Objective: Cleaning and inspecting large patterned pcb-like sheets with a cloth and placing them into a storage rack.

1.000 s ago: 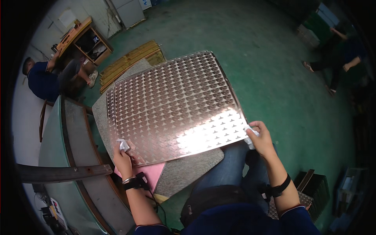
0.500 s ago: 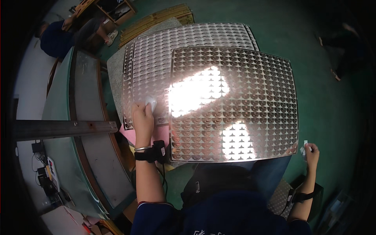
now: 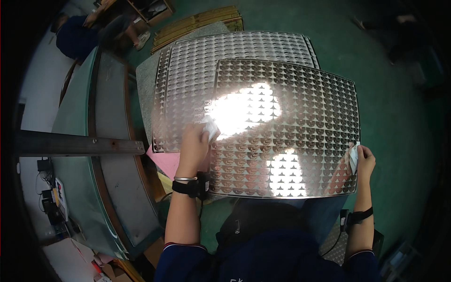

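A large shiny sheet (image 3: 286,113) with rows of repeated dark printed shapes lies askew over a stack of similar sheets (image 3: 188,80). My left hand (image 3: 193,141) is closed on a crumpled white wipe (image 3: 211,128) at the sheet's left edge. At the right edge, my right hand (image 3: 366,162) pinches another white wipe (image 3: 354,160), which meets the border of the sheet. Whether the fingers also grip the sheet itself is hard to tell. Strong glare hides part of the printed pattern.
To the left stands a green-framed bench (image 3: 110,103) with a metal bar (image 3: 84,144) jutting toward the stack. Pink paper (image 3: 164,162) shows under the sheets. Behind are brown boards (image 3: 197,28). One person (image 3: 77,37) sits far left; another (image 3: 399,35) is dim at far right.
My left hand has moved right onto the top sheet's left edge. My right hand has come up and inward from beside the sheet to its right edge, with the wipe.
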A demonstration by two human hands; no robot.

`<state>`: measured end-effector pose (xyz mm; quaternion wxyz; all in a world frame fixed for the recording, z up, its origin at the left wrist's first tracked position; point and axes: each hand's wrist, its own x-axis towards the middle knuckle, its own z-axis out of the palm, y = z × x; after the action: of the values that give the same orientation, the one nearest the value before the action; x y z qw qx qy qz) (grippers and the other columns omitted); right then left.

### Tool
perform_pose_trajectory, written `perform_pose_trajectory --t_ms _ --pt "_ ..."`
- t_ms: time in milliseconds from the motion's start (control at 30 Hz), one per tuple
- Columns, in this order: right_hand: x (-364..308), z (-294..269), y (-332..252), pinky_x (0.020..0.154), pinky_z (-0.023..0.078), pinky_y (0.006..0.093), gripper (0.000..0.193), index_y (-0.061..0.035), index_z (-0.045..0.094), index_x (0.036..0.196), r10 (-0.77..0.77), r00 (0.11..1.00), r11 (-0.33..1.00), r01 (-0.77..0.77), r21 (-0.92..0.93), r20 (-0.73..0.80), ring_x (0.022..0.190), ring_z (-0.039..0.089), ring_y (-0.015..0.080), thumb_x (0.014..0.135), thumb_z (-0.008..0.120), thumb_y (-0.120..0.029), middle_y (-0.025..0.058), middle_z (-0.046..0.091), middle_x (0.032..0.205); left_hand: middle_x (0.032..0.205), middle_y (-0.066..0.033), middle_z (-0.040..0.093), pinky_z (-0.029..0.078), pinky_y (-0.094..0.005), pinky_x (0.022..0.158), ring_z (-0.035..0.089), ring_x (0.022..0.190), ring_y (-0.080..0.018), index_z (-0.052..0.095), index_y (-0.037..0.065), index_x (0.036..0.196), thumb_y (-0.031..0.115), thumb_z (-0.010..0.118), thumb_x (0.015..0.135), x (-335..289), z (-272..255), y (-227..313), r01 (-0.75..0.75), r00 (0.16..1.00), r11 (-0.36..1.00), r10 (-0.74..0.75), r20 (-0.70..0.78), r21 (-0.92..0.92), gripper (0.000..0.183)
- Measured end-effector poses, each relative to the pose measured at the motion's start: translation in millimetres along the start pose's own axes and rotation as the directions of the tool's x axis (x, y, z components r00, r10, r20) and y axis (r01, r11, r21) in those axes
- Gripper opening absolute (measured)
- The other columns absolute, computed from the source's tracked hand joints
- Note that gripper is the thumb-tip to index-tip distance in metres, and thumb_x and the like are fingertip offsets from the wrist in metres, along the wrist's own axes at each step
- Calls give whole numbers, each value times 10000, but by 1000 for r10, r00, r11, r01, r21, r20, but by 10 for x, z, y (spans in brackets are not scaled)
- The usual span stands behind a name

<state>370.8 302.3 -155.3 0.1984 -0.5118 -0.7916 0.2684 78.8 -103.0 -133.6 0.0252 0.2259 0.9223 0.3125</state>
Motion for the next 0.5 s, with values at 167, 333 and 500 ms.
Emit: perform_pose_trajectory --t_ms 167,333,500 --pt "277 -45 520 669 455 266 251 29 624 894 95 969 960 -28 277 -229 711 558 114 832 625 -214 66 629 772 738 -166 573 444 -363 629 557 666 -304 579 21 998 79 591 765 43 -19 -25 179 984 974 -177 27 -138 241" --pt "219 -25 548 661 454 287 206 -12 620 832 7 991 1000 -7 2 -132 678 556 139 799 646 -213 74 616 726 688 -155 576 441 -353 580 560 602 -285 574 8 995 119 591 791 86 -5 23 205 979 960 -201 40 -189 233" --pt "217 -34 359 634 462 314 198 -12 625 825 90 991 996 -90 7 -102 653 588 161 796 642 -207 94 638 719 736 -177 602 454 -345 610 590 643 -287 592 -22 973 108 584 798 88 -22 -41 116 993 986 -112 41 -118 218"
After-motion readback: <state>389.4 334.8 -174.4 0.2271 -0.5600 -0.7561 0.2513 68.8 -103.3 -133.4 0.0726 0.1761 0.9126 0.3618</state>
